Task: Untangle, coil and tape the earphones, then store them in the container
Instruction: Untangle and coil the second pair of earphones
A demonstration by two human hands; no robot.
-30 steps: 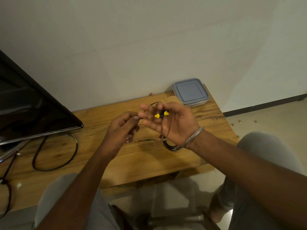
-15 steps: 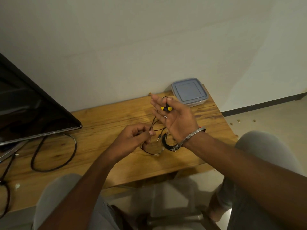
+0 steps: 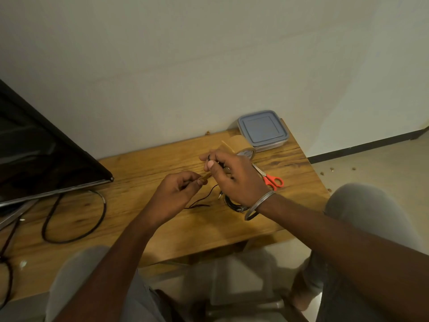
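Head view. Both hands raised just above a wooden table [image 3: 139, 163], close together. Right hand [image 3: 234, 180] with fingers curled, clamped on the black earphones [image 3: 226, 202], thumb pressed on the cable near the fingertips. Left hand [image 3: 176, 191] pinching one end of a small tan strip [image 3: 206, 176] — probably a cut piece of tape, though too small to be sure — its other end touching the right thumb. Below the right hand, loose cable trailing onto the wood, jack plug [image 3: 220, 195] showing just beside the rest, which lies coiled under the wrist. Metal bangle [image 3: 257, 205] on that wrist. Behind the knuckles, a roll of brown tape [image 3: 243, 147]; near it, scissors [image 3: 274, 181] with orange handles, blades partly hidden by the hand. Container [image 3: 262, 130], grey-blue lid on, at the far right corner against the wall. At left, a dark screen [image 3: 46, 154] and a looped black cable [image 3: 74, 228].
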